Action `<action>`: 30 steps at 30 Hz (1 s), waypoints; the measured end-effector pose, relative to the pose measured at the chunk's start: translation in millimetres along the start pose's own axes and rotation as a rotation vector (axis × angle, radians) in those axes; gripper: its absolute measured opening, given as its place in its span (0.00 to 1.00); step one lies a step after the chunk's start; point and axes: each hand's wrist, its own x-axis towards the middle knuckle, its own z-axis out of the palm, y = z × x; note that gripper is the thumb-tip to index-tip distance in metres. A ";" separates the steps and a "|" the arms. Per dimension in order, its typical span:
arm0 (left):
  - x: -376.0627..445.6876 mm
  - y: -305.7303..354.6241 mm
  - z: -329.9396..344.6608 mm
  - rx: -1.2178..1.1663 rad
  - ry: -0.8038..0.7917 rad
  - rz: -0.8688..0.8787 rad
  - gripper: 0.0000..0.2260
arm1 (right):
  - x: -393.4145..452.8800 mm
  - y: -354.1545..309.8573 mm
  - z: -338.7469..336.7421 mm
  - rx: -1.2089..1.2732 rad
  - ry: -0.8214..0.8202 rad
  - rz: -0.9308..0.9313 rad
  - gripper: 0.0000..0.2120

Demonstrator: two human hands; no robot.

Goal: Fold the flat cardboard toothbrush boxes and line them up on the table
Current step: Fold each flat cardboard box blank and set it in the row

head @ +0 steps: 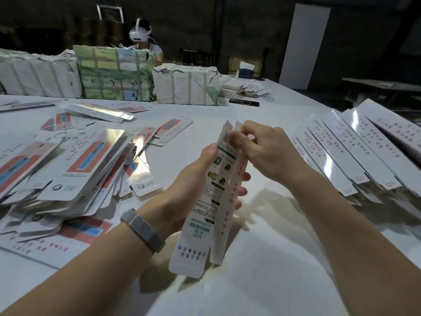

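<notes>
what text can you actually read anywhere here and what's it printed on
"X-S1", upside down, on the held box gripped by the left hand and right hand.
"QF" on the folded boxes lined up at right.
"QF" on the flat boxes piled at left.
All other print is too small or blurred.

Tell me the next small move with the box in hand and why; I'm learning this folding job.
Probably tuck the top flap closed. The left hand grips the upright box around its middle, and the right hand pinches the flaps at its top end, which stand open. Once that end is shut, the box could join the folded row on the right.
</notes>
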 end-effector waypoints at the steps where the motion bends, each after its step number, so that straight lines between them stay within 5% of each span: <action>1: 0.9 0.0 0.9 0.004 0.007 0.012 0.24 | 0.6 0.4 -1.7 0.016 0.017 -0.005 0.23; 8: 6.3 -8.7 2.7 0.092 0.103 0.124 0.18 | 0.0 2.9 -3.0 0.215 0.030 -0.004 0.18; 12: 10.9 -11.1 -0.6 -0.093 0.160 0.202 0.18 | -2.4 -2.5 11.3 0.471 0.008 0.007 0.05; 15: 11.7 -8.8 -3.5 -0.322 0.051 0.203 0.21 | -5.5 -8.8 24.5 0.567 -0.054 0.063 0.16; 21: 10.7 -8.3 -3.8 -0.308 0.083 0.204 0.18 | -7.9 -14.3 31.3 0.743 -0.081 0.180 0.19; 26: 9.5 -7.5 0.5 -0.186 0.193 0.217 0.13 | -9.0 -16.6 34.9 0.829 -0.099 0.173 0.08; 30: 9.1 -6.7 -1.4 -0.098 0.197 0.239 0.12 | -8.0 -14.3 35.5 0.880 -0.077 0.153 0.10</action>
